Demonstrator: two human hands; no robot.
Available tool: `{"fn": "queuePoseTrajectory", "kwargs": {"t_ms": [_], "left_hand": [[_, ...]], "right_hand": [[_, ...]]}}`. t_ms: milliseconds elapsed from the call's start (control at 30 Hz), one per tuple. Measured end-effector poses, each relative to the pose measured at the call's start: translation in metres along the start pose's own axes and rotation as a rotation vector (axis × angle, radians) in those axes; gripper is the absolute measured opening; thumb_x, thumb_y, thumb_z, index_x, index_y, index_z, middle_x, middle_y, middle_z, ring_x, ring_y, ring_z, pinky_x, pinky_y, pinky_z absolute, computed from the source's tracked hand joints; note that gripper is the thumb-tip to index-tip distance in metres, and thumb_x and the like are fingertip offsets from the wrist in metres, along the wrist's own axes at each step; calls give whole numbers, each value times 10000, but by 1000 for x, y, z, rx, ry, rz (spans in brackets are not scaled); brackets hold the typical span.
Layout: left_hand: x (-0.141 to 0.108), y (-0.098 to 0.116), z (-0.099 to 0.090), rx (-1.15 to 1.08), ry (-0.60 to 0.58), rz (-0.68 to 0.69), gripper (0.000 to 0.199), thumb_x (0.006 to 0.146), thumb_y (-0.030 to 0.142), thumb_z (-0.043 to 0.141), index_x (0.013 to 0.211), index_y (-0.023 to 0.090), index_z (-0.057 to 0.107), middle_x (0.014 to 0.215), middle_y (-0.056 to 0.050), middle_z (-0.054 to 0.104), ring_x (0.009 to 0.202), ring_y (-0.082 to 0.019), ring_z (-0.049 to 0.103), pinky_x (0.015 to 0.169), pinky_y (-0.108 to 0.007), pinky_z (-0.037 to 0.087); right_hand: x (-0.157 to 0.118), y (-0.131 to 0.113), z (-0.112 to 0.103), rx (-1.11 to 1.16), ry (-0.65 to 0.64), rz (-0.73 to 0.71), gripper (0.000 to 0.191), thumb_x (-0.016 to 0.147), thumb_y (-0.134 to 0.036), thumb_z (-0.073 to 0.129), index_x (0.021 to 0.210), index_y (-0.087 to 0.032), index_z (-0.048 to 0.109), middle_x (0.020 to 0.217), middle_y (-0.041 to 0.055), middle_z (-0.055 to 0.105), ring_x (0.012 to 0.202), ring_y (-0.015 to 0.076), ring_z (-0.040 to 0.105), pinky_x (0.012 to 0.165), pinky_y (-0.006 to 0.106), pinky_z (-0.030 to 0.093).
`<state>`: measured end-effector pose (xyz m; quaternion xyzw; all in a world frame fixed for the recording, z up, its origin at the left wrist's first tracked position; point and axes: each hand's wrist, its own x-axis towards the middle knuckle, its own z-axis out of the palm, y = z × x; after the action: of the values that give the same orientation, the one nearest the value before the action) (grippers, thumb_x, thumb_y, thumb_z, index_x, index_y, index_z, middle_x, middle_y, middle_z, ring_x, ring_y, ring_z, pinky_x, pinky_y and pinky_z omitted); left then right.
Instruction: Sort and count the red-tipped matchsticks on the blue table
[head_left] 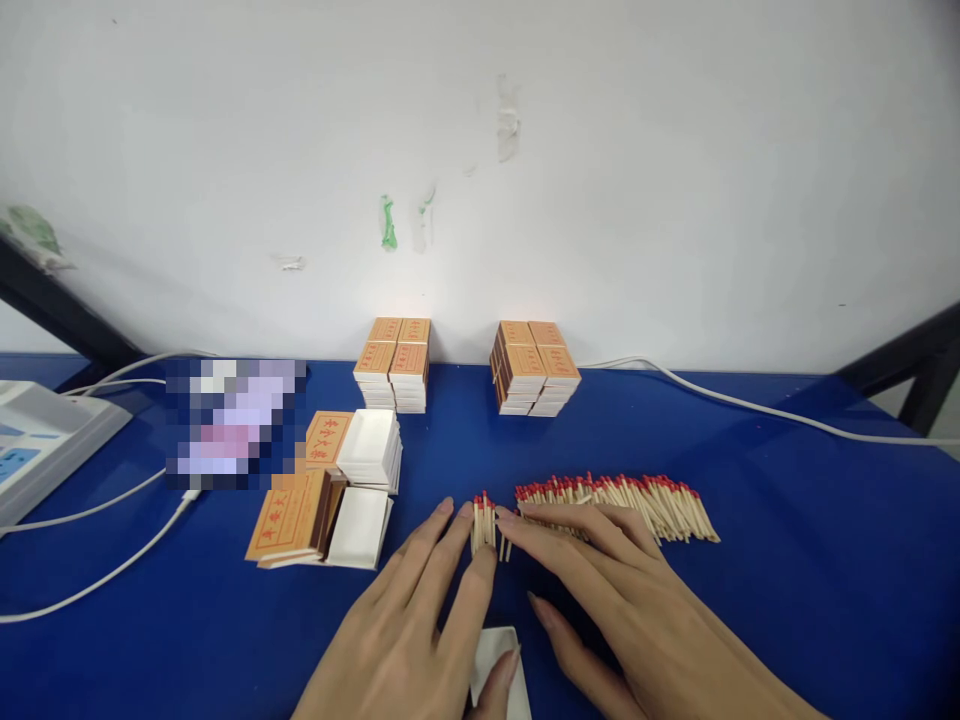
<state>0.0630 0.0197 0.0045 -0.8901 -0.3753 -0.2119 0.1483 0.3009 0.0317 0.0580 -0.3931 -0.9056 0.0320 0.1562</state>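
Note:
A small bunch of red-tipped matches (484, 525) lies on the blue table between my hands. My left hand (427, 590) is open, fingers stretched out, with fingertips at the left side and lower end of this bunch. Its thumb rests over a white matchbox tray (496, 650) near the lower edge, partly hidden. My right hand (615, 580) is open too; its index fingertip is at the bunch's right side, by a couple of separate matches. The other fingers reach over a long row of matches (667, 505), hiding part of it.
Left of my hands lie orange matchbox sleeves (289, 515) and stacked white trays (369, 445). Two block-like stacks of matchboxes, one left (392, 362) and one right (535, 365), stand by the wall. A blurred phone-like object (240, 415), white cables (750, 408) and a white device (52, 440) surround them.

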Motion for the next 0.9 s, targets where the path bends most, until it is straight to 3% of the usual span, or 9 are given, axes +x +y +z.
{"fn": "queuePoseTrajectory", "kwargs": {"t_ms": [267, 900], "left_hand": [[1, -1, -1, -14, 13, -5, 526, 1103, 358, 490, 1486, 24, 624, 1514, -223, 705, 1405, -346, 712, 1028, -399, 705], [1, -1, -4, -53, 44, -11, 515, 1097, 337, 504, 1487, 27, 635, 1519, -216, 703, 1413, -353, 705, 1046, -394, 697]], "right_hand": [[-2, 0, 2, 1, 11, -4, 599, 1083, -127, 503, 1675, -192, 437, 1512, 126, 735, 1391, 193, 689, 1138, 382, 588], [-1, 2, 2, 32, 4, -29, 547, 1103, -184, 534, 1647, -222, 494, 1563, 58, 713, 1432, 196, 664, 1175, 387, 567]]}}
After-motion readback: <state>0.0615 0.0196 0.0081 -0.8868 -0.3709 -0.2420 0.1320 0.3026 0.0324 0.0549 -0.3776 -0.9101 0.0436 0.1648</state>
